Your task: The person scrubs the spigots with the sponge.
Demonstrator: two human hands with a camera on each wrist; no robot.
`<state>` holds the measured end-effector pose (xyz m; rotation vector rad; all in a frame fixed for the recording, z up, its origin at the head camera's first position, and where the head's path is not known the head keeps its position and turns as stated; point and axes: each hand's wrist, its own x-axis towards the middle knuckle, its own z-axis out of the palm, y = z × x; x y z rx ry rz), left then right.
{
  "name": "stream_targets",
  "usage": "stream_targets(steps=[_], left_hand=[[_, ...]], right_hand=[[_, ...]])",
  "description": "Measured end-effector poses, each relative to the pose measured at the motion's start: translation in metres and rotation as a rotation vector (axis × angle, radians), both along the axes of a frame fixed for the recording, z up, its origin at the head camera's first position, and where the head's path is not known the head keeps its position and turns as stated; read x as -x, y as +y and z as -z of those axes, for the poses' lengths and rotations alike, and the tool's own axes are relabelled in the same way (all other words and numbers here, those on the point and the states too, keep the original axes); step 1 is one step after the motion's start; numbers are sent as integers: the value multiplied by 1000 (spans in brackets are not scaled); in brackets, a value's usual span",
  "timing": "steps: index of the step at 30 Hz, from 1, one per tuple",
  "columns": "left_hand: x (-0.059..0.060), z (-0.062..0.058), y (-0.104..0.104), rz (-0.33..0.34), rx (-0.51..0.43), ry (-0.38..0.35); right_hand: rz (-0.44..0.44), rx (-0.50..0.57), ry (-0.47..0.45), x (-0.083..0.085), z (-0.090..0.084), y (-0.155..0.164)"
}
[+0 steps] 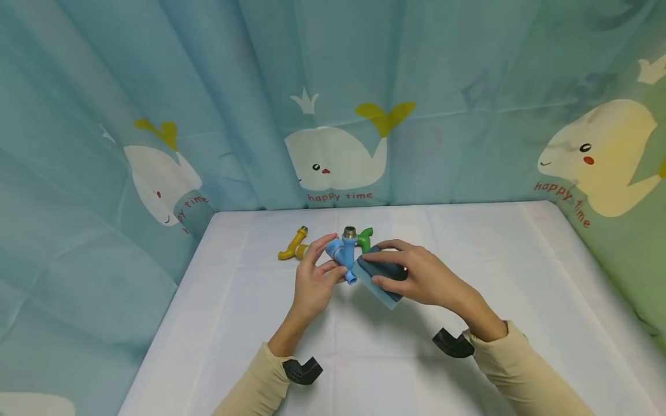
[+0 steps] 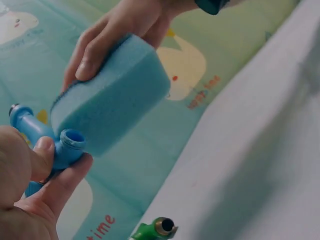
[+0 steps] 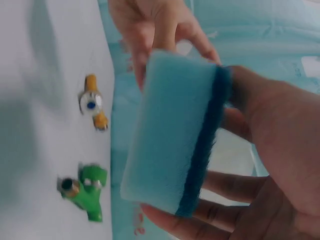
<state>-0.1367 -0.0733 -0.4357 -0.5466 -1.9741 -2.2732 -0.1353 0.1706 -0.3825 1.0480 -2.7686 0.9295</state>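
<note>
The head view looks forward and down across the tabletop (image 1: 499, 254) to the far curtain (image 1: 447, 63). Much nearer, both wrist views share the sponge (image 2: 117, 97), from left and right

Blue tap (image 1: 349, 253): body partly covered by the left hand (image 1: 314, 283); hidden by the sponge (image 1: 387, 269) in the right wrist view; contact between the two, unclear to me. Sponge: dark face partly covered by the right hand (image 1: 424, 274). Yellow tap (image 1: 293, 247): inner end partly masked behind the left hand; detail blurred from the right wrist. Green tap (image 1: 365, 238): partly obscured by blue tap and sponge; cut by the left wrist view's lower edge. Sleeves (image 1: 255, 384): cropped below in the head view. Rightmost printed whale (image 1: 606, 150): tail clipped.
</note>
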Motion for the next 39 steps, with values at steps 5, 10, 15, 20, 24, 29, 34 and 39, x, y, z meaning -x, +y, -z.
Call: stream_targets(steps=[5,10,15,20,24,29,34,39], left_hand=[[1,1,0,-22,-8,-35],[2,2,0,-21,-32,-71],[3,2,1,-17,-41,-79],[3,2,1,-27,-43,-110],[5,2,2,-12,-76,-138],[5,-2,3,-26,-128,-223],[3,-6,5,10,-206,-328],[5,-4,2,40,-131,-325]], right_hand=[[-36,62,-6,-2,5,-1],[-32,114,-28,-5,11,-1],[-2,74,-8,-7,16,-4],[49,128,131,-11,19,-8],[49,126,273,-15,24,-15],[88,136,421,-17,29,-24],[62,137,481,-19,29,-29],[60,141,480,-18,25,-27]])
